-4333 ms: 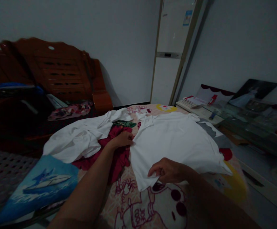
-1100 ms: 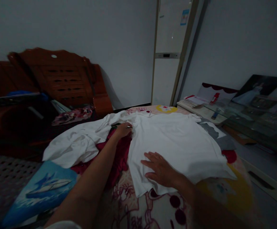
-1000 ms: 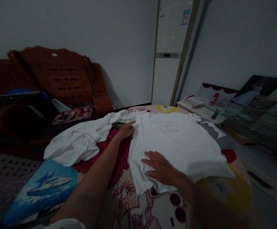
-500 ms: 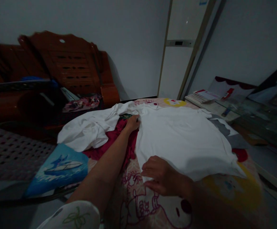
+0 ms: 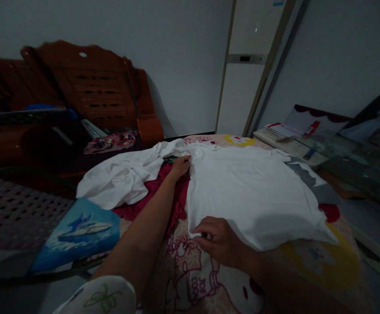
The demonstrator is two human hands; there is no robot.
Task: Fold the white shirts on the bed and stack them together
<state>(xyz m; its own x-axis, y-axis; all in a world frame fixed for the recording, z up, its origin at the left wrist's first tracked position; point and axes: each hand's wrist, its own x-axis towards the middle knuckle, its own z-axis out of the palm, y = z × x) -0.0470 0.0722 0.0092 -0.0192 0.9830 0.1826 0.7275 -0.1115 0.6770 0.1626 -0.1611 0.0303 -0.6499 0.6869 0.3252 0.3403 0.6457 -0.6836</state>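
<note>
A white shirt (image 5: 252, 187) lies spread on a patterned cover (image 5: 183, 266). At its far left part, my left hand (image 5: 181, 167) pinches the fabric edge. My right hand (image 5: 214, 237) is closed on the near left corner of the same shirt, thumb against fingers. Left of my left hand, a crumpled white cloth (image 5: 111, 174) lies partly over a dark red cloth (image 5: 147, 198). My left forearm crosses above the red cloth.
A wooden bench (image 5: 92, 87) stands at the back left, with a woven chair (image 5: 16, 213) and blue cushion (image 5: 82, 231) nearer. A tall white cabinet-like unit (image 5: 239, 96) stands behind. On the right is a glass-topped table (image 5: 350, 161) with papers (image 5: 281, 131).
My right hand's fingers have closed on the shirt's near left corner, which has shifted slightly up and left. My left hand stays almost where it was.
</note>
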